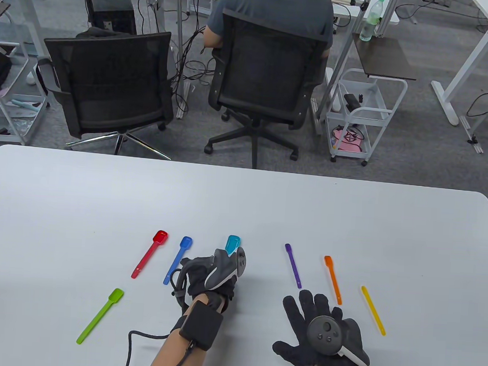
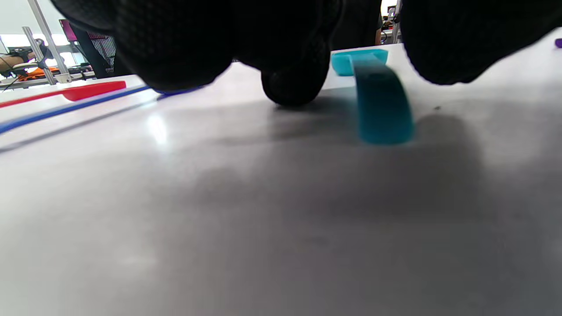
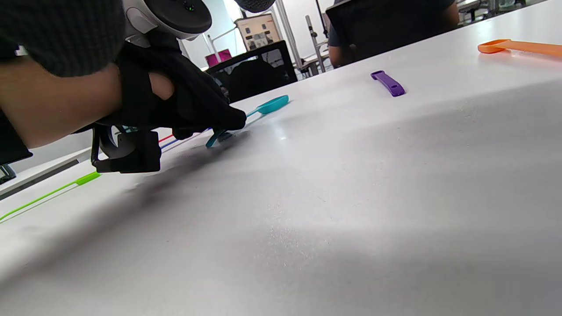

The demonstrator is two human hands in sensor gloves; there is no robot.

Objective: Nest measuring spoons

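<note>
Left hand (image 1: 216,272) grip closing on flat teal spoon (image 1: 233,243) handle at worktop 6 o'clock, contact unclear; may slip; right hand (image 1: 321,336) grip splayed wide.

Open office, mesh swivel chairs (image 1: 109,84), white desks (image 1: 479,52), rolling cart (image 1: 366,116), floor cables (image 1: 194,52)

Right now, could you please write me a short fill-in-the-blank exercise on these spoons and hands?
1. The left hand reaches over the handle of the ____ spoon.
2. The spoon lying nearest the table's left edge is ____.
3. The right hand rests flat, holding ____.
4. Between the purple spoon and the yellow spoon lies the ____ one.

Missing words: teal; green; nothing; orange
</note>
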